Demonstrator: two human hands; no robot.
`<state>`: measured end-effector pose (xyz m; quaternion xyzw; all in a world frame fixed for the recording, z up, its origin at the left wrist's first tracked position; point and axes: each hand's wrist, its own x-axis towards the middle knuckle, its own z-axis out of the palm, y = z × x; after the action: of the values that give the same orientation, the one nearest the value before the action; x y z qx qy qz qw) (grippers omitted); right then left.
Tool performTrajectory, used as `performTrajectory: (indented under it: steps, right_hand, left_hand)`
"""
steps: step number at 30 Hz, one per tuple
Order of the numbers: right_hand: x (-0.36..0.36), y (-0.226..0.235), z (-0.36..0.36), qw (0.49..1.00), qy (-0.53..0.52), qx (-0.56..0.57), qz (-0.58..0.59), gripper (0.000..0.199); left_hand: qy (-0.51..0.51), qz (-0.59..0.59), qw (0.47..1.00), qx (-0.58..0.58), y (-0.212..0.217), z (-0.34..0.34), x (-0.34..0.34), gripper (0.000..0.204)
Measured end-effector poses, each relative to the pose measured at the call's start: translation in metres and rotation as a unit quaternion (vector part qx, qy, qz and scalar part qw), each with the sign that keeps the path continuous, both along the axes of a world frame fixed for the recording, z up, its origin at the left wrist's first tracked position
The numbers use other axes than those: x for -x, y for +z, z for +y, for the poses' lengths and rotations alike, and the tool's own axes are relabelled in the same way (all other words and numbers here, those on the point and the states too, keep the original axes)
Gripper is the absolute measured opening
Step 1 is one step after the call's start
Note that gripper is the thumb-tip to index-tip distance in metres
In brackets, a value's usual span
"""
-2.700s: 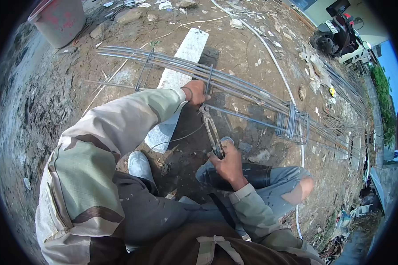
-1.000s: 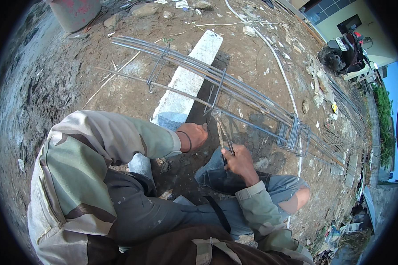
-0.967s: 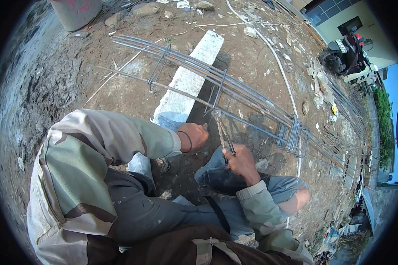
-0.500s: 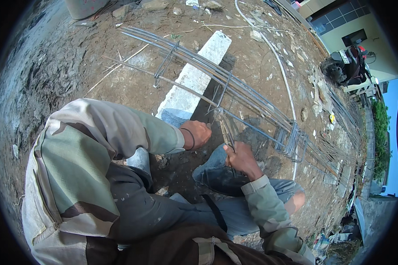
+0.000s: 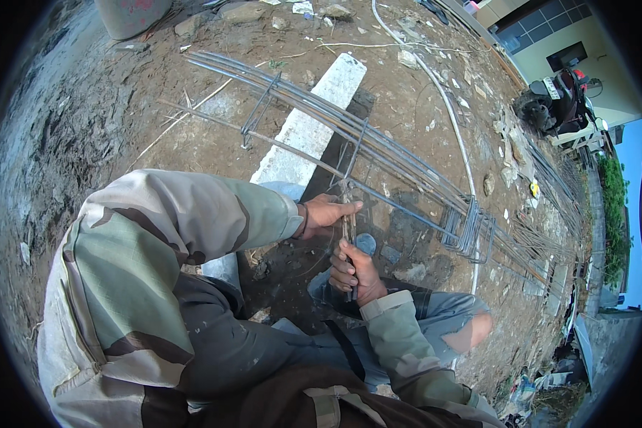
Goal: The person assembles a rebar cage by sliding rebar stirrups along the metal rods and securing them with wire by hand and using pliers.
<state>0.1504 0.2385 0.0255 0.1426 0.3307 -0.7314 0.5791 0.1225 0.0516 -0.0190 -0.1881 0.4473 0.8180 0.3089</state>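
Note:
A long cage of steel reinforcing bars (image 5: 378,153) lies across the dirt, with rectangular stirrups (image 5: 260,107) around it. My right hand (image 5: 357,271) is closed around the handles of a pair of pincers (image 5: 349,228), whose head points up at a bar near a stirrup (image 5: 351,153). My left hand (image 5: 328,212) rests just left of the pincers' head, with its fingers pinching at the bar and thin tie wire there. My knees and shoes sit under the hands.
A white concrete block (image 5: 303,132) lies under the cage. A bunch of stirrups (image 5: 471,228) hangs on the bars to the right. A bucket (image 5: 132,13) stands at top left. A white hose (image 5: 449,121) curves over the ground, and a parked motorbike (image 5: 560,107) is at top right.
My left hand came down from the upper bars to the lower bar beside the pincers. My right hand shifted slightly, and the pincers now stand more upright against the bar.

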Motion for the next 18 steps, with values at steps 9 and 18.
performTrajectory:
  steps: [9,18]
  right_hand:
    - [0.003,0.007,0.027,0.533,0.098,-0.458,0.705,0.028]
    - [-0.027,-0.012,-0.004,0.994,-0.112,0.005,0.014,0.045]
  left_hand:
    - [0.146,-0.004,0.988,-0.043,-0.004,0.05,0.018,0.032]
    - [0.145,-0.053,0.988,-0.001,0.011,0.037,0.007,0.035]
